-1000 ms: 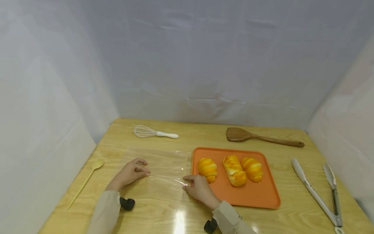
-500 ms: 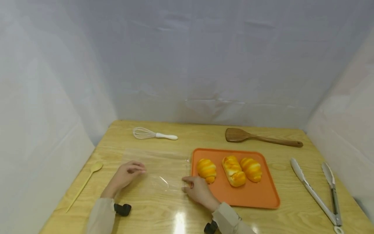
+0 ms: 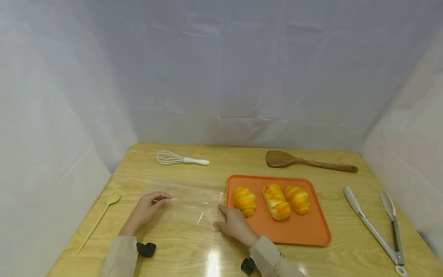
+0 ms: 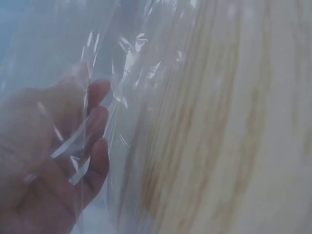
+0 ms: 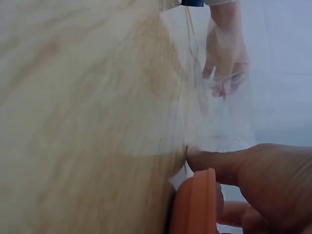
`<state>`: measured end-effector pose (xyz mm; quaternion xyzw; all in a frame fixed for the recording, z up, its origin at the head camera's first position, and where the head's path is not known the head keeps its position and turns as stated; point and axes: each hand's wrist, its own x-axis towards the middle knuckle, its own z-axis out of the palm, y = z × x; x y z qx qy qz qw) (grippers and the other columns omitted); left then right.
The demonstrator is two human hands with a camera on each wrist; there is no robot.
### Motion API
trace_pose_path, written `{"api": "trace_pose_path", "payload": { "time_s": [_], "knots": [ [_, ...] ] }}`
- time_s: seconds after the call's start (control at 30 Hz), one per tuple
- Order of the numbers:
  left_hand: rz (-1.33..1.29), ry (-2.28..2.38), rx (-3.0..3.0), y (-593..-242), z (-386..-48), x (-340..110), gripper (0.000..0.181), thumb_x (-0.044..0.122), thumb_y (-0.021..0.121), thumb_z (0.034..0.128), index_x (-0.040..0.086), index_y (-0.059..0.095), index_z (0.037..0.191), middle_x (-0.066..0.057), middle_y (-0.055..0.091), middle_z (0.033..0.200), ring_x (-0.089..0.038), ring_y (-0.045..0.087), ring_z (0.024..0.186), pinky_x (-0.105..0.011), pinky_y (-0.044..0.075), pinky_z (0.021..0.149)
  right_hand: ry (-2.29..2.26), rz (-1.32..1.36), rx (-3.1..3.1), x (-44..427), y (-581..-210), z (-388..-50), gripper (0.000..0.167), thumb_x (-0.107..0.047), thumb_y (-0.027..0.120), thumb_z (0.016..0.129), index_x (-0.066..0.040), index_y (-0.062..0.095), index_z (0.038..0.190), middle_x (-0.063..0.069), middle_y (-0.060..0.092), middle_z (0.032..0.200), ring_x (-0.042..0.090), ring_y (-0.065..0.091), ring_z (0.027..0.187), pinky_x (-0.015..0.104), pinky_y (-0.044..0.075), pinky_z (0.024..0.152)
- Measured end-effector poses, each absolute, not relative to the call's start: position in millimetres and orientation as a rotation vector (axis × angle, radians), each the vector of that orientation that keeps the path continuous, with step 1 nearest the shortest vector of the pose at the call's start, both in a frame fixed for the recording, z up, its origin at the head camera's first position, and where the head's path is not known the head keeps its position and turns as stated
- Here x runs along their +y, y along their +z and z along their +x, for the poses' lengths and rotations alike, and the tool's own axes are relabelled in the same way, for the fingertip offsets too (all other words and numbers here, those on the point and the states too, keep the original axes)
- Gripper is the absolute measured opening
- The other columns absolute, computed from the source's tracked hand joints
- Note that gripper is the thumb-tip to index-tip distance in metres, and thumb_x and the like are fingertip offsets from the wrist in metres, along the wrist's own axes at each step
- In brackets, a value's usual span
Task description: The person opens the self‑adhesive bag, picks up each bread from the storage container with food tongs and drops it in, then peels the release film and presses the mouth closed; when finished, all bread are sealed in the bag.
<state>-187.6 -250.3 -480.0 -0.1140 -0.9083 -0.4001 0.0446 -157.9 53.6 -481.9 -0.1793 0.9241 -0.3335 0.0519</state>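
Note:
A clear plastic bag [image 3: 194, 196] lies across the wood, left of the orange tray, its film shining in creases. At its left part, my left hand [image 3: 143, 209] pinches the film between thumb and fingertips. The left wrist view shows that hand [image 4: 63, 146] through transparent film, fingers bent. My right hand [image 3: 237, 225] holds the bag's near right edge, thumb and fingers close together beside the tray's left rim. In the right wrist view, the thumb of the right hand [image 5: 263, 180] meets the film just beyond the tray rim [image 5: 197, 204].
Three bread pieces, a left roll [image 3: 244, 202], a loaf [image 3: 277, 202] and a right roll [image 3: 297, 200], sit on the orange tray [image 3: 290, 232]. Around lie a whisk [image 3: 196, 161], a wooden spatula [image 3: 282, 159], metal tongs [image 3: 377, 232] and a yellow spoon [image 3: 113, 198].
My left hand has shifted slightly left and its fingertips have come together on the film. The right hand has stayed nearly in place. Creases in the bag have changed.

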Motion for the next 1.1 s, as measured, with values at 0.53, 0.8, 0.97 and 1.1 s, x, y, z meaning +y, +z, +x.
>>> {"api": "trace_pose_path", "payload": {
  "time_s": [0.53, 0.8, 0.97, 1.1],
  "knots": [
    [-0.382, -1.336, -2.868, -481, -188, -256, 0.013, 0.021, 0.071, 0.0891, 0.01, 0.075, 0.095, -0.009, 0.071, 0.106, 0.0, 0.059, 0.089, -0.021, 0.051, 0.079, -0.822, -0.516, 2.715, 55, -469, -165, 0.076, -0.036, 0.078, 0.082, -0.001, 0.046, 0.143, 0.029, 0.063, 0.122, 0.035, 0.064, 0.104, 0.046, 0.053, 0.087],
    [-0.379, -1.226, -2.809, -479, -185, -258, 0.008, 0.009, 0.067, 0.0917, 0.005, 0.071, 0.097, -0.008, 0.073, 0.093, -0.002, 0.061, 0.084, -0.023, 0.053, 0.077, -0.842, -0.517, 2.724, 54, -469, -164, 0.075, -0.037, 0.078, 0.081, -0.003, 0.048, 0.142, 0.028, 0.064, 0.122, 0.032, 0.063, 0.096, 0.039, 0.053, 0.079],
    [-0.469, -1.086, -2.791, -474, -186, -257, 0.015, 0.007, 0.066, 0.0921, 0.003, 0.073, 0.104, -0.009, 0.074, 0.096, -0.012, 0.066, 0.085, -0.028, 0.055, 0.077, -0.847, -0.509, 2.724, 54, -470, -164, 0.076, -0.037, 0.079, 0.081, -0.003, 0.048, 0.142, 0.029, 0.062, 0.123, 0.032, 0.062, 0.099, 0.042, 0.052, 0.083],
    [-0.525, -1.025, -2.81, -467, -187, -256, 0.015, 0.007, 0.066, 0.0915, 0.005, 0.076, 0.103, -0.008, 0.074, 0.099, -0.018, 0.066, 0.087, -0.032, 0.055, 0.077, -0.852, -0.498, 2.72, 54, -471, -163, 0.075, -0.037, 0.078, 0.082, -0.002, 0.048, 0.141, 0.029, 0.061, 0.126, 0.038, 0.061, 0.111, 0.05, 0.051, 0.093]
  ]
}}
